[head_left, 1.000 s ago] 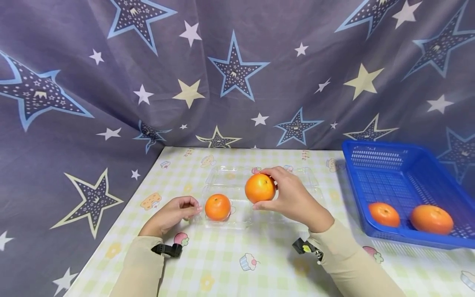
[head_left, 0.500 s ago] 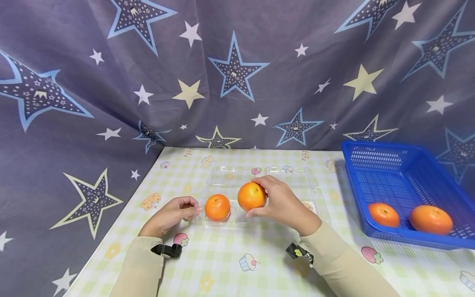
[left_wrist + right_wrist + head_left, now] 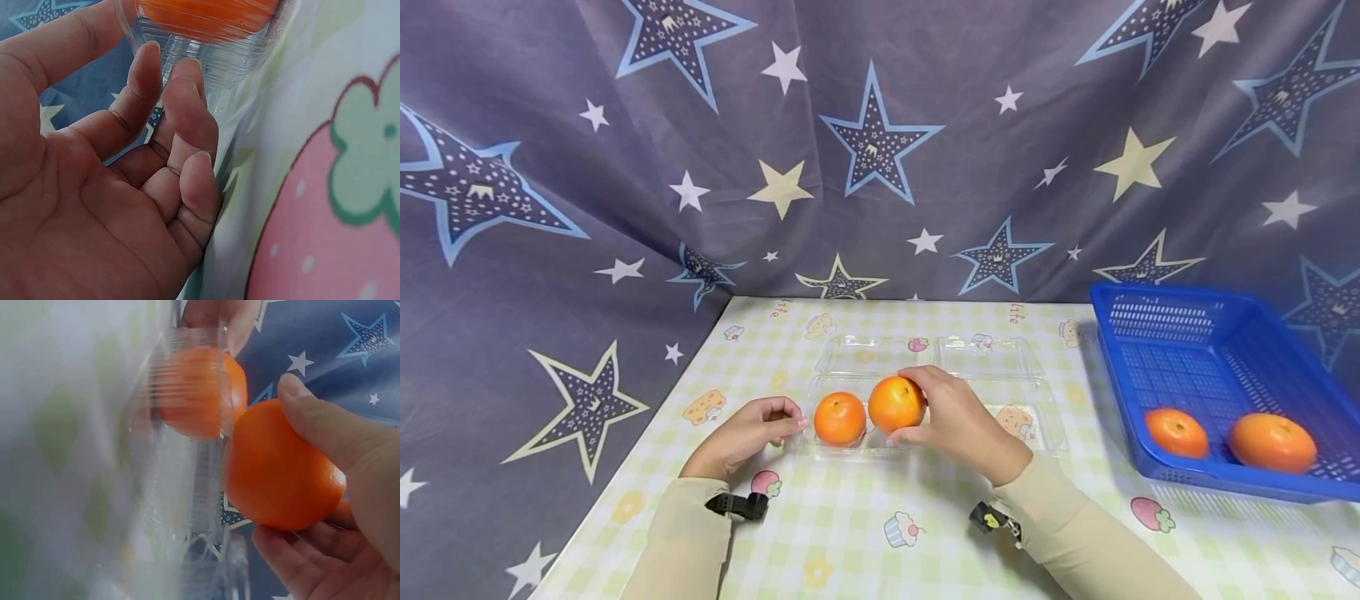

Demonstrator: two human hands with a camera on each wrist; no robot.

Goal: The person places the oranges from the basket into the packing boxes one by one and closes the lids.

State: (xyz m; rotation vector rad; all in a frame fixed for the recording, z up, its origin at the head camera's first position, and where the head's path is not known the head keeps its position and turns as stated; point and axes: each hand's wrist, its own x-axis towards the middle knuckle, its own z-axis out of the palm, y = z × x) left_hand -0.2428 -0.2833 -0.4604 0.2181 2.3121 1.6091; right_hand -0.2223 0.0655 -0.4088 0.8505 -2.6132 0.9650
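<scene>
An open clear plastic clamshell box (image 3: 1045, 417) lies on the table, its lid (image 3: 985, 358) folded back on the far side. One orange (image 3: 839, 419) sits in the left end of its base. My right hand (image 3: 962, 425) grips a second orange (image 3: 895, 405) between thumb and fingers. That fruit is just right of the first; in the right wrist view the held orange (image 3: 284, 465) stands partly above the box rim. At the box's left edge my left hand (image 3: 752, 429) pinches the rim with thumb and fingertips, the other fingers loosely curled in the left wrist view.
A blue plastic basket (image 3: 1217, 367) stands at the right, with two oranges near its front: a smaller one (image 3: 1177, 432) and a larger one (image 3: 1272, 443). The checked tablecloth (image 3: 827, 533) ends at a star-patterned curtain (image 3: 880, 233) at the back and left.
My right hand has carried its orange left and down, close beside the orange in the box. The left hand has stayed at the box's edge.
</scene>
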